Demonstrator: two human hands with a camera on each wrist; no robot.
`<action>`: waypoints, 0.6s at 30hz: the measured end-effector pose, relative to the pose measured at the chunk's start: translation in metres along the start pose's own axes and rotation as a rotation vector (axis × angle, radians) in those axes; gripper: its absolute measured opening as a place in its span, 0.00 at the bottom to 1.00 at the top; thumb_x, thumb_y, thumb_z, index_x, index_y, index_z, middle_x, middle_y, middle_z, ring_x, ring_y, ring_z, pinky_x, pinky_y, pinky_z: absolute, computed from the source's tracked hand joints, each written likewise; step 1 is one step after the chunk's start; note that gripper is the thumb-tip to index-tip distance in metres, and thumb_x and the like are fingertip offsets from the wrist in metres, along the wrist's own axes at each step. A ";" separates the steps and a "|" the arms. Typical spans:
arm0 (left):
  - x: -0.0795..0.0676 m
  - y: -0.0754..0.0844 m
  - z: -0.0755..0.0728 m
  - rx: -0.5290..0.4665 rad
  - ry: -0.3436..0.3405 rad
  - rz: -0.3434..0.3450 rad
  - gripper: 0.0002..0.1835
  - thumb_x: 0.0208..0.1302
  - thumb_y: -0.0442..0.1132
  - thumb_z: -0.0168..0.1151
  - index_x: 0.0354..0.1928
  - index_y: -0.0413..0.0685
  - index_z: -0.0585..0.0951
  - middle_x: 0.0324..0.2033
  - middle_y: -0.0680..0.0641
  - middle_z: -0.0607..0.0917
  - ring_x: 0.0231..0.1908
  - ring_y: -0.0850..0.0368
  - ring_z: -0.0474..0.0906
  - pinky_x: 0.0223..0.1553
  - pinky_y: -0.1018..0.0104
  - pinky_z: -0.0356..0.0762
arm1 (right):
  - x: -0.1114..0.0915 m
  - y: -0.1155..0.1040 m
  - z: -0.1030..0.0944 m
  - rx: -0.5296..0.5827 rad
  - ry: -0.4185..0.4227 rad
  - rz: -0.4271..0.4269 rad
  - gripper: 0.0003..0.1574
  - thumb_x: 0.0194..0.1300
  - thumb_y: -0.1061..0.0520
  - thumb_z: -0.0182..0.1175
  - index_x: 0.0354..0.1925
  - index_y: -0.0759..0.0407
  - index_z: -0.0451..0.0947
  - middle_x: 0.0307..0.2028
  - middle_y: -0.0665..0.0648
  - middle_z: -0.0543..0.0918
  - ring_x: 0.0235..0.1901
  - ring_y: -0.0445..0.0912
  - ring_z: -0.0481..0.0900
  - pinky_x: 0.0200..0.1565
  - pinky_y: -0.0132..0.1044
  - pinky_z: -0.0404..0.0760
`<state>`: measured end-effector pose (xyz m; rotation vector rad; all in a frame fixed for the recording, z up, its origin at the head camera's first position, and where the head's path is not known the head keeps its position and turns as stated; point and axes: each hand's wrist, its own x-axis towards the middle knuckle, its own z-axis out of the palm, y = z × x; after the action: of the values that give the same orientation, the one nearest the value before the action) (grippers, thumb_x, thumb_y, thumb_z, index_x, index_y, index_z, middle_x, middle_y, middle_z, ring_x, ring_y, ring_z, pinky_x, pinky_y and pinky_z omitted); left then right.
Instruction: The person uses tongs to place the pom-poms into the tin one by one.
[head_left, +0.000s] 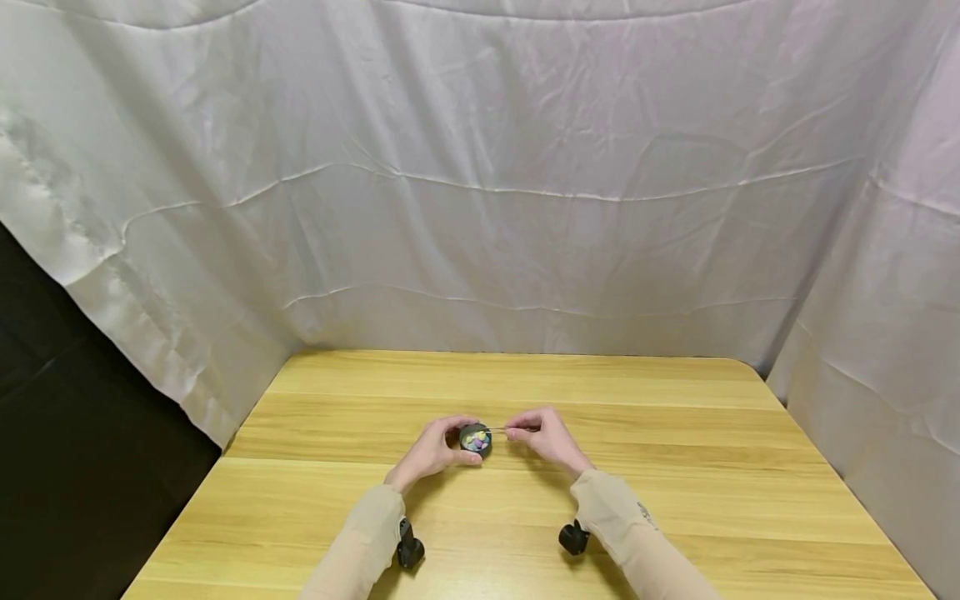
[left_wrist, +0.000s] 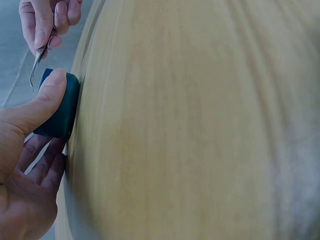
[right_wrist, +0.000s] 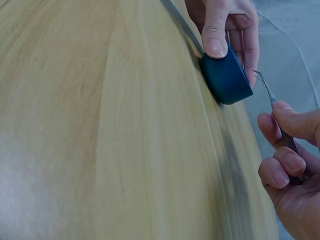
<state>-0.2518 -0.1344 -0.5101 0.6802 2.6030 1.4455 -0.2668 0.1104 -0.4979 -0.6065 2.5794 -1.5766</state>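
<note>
My left hand (head_left: pixel 433 448) grips a small round dark dish (left_wrist: pixel 67 112) between thumb and fingers, near the middle of the table. Several small pieces (head_left: pixel 477 439) in yellow, purple, white and blue lie inside it. In the right wrist view the dish (right_wrist: pixel 225 82) shows a smooth, blue-green curved side, and its contents are hidden there. My right hand (head_left: pixel 551 437) pinches metal tweezers (right_wrist: pixel 270 95) with bent tips, the other fingers curled around the handle. From the right, the tweezers reach over the dish's rim, their tips just above the rim in the right wrist view.
The light wooden table (head_left: pixel 675 500) extends on all sides of the hands. Pale curtains (head_left: pixel 525 167) hang behind it and at both sides, with a dark panel (head_left: pixel 75 417) at the left. Black wrist cameras (head_left: pixel 573 538) sit under both sleeves, close over the tabletop.
</note>
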 end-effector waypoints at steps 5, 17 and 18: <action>0.000 0.000 0.000 0.000 0.001 -0.002 0.32 0.55 0.36 0.77 0.63 0.39 0.78 0.57 0.39 0.84 0.56 0.45 0.80 0.59 0.51 0.76 | -0.001 0.003 -0.001 0.005 0.012 -0.005 0.11 0.65 0.60 0.68 0.43 0.67 0.88 0.40 0.65 0.90 0.35 0.42 0.84 0.36 0.26 0.79; 0.000 0.000 -0.001 -0.012 0.002 -0.022 0.32 0.55 0.37 0.77 0.63 0.40 0.78 0.58 0.38 0.84 0.56 0.45 0.80 0.59 0.48 0.77 | -0.014 0.013 -0.022 -0.045 0.037 0.030 0.11 0.65 0.61 0.66 0.44 0.68 0.86 0.38 0.64 0.90 0.33 0.41 0.81 0.36 0.28 0.78; 0.000 -0.001 -0.001 -0.012 0.002 -0.022 0.32 0.55 0.37 0.77 0.63 0.40 0.78 0.58 0.39 0.84 0.56 0.45 0.80 0.59 0.48 0.77 | -0.015 0.014 -0.024 -0.053 0.040 0.035 0.11 0.65 0.62 0.66 0.44 0.68 0.86 0.38 0.64 0.90 0.34 0.42 0.81 0.36 0.28 0.78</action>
<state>-0.2519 -0.1354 -0.5102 0.6466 2.5932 1.4547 -0.2633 0.1418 -0.5013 -0.5358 2.6532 -1.5303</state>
